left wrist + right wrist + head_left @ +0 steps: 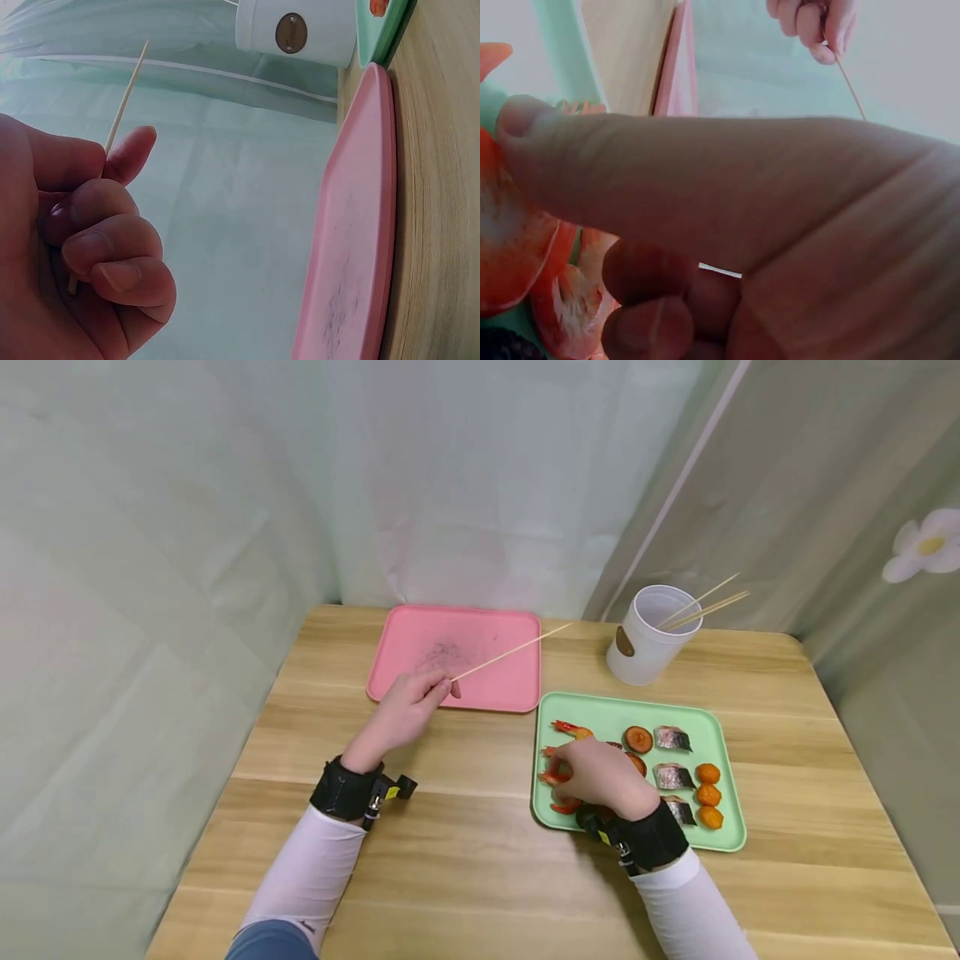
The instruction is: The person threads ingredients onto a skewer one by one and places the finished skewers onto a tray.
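Observation:
My left hand (405,706) holds a thin wooden skewer (512,652) near its blunt end, over the front edge of the pink tray (502,695). In the left wrist view, the fingers curl round the skewer (126,94), its pointed end free. Over the left side of the green tray (705,727), my right hand (600,772) pinches a red-orange shrimp (510,232). The thumb lies along its edge in the right wrist view; the index finger is hidden. More shrimp (572,729) lie around that hand.
The green tray also bears brown round slices (638,739), silvery fish pieces (673,777) and orange balls (708,795). Behind it stands a white cup (637,652) with several skewers (712,607) leaning out. A pale curtain (487,485) hangs behind the wooden table (450,843).

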Motion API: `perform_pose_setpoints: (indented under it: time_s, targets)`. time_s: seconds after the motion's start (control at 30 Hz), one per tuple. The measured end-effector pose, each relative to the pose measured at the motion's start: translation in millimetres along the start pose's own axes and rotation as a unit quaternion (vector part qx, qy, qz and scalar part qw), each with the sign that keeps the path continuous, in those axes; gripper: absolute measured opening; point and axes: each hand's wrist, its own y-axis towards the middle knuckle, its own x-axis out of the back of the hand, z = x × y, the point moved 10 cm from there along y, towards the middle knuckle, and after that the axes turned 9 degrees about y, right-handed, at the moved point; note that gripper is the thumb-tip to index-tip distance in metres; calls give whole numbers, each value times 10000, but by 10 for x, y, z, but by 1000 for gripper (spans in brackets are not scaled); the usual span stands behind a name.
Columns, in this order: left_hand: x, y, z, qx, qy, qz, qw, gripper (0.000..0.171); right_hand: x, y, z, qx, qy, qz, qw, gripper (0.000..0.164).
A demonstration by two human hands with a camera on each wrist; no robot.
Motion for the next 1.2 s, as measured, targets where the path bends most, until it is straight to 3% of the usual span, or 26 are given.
perform_pose_setpoints:
  time_s: [0.4,0.67,0.77,0.83,0.9,0.97,1.03,1.13,1.2]
  targets:
    - [-28,5,-4,-41,48,131,9999,25,41,-22,44,598,217,8,9980,19]
    - [-27,-3,-22,-80,74,194,9998,26,272,-76,-100,549,1052,-36,9929,16]
    - [-40,-12,-69,-164,57,244,9996,25,439,-76,-186,570,1546,-322,9858,20]
    - [-59,-20,-106,-231,34,308,9993,25,573,-79,-255,515,2065,-650,9749,21]
    - [-76,-29,-138,-268,-26,347,9990,25,712,-95,-315,403,2761,-1049,9545,23]
    - [-86,-38,-173,-312,-87,365,9988,25,829,-107,-375,275,3667,-1476,9182,26]
    - [-96,-49,-210,-371,-149,377,9985,25,934,-124,-406,277,4604,-1947,8656,32]
    - [-104,-58,-267,-445,-220,381,9980,24,1048,-128,-418,491,5722,-2540,7782,35]
    - [-123,-67,-292,-460,-239,426,9977,23,1094,-129,-407,692,6157,-2806,7331,35]
